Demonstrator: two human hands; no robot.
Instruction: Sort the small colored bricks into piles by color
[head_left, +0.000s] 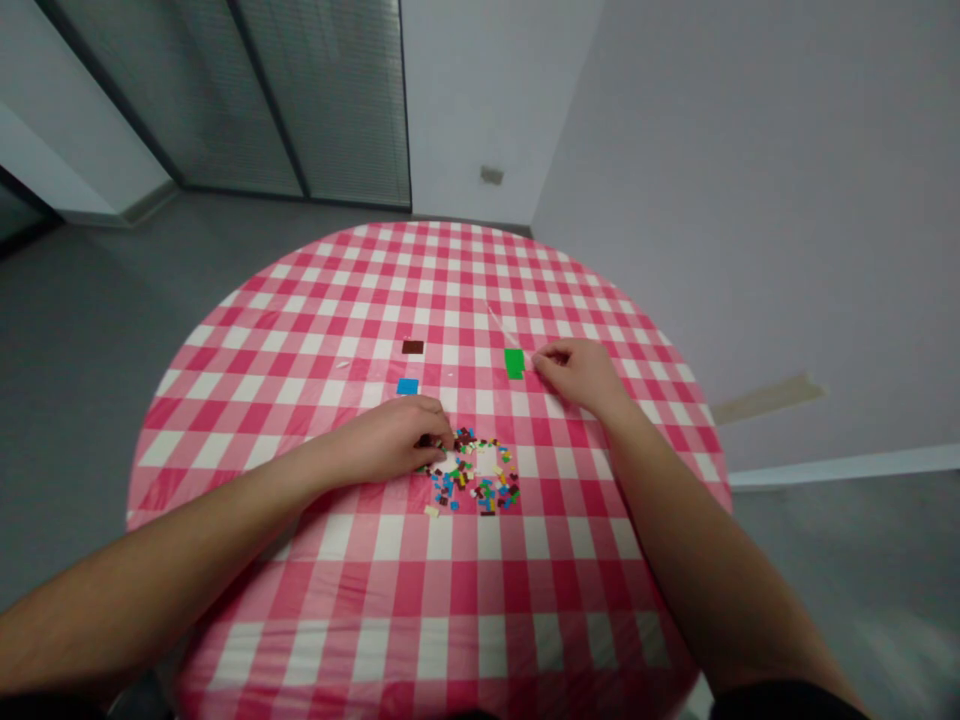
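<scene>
- Item: a ring of small plastic bricks (472, 470), mixed red, blue, green, yellow, brown and white. We are logging it as loosely scattered on the pink-checked tablecloth (315, 300).
- Item: a left hand (386, 445), resting its fingertips on the ring's upper left edge. We cannot tell whether it is gripping a piece.
- Item: a green rectangular plate (514, 364), lying flat, just beside the right hand (574, 372).
- Item: a thin pale strand (510, 333), running away from that hand's fingers.
- Item: a blue tile (407, 386) and a dark brown tile (412, 347), lying flat beyond the ring, well apart from it.
- Item: a cream brick (431, 511), sitting alone just outside the ring.
</scene>
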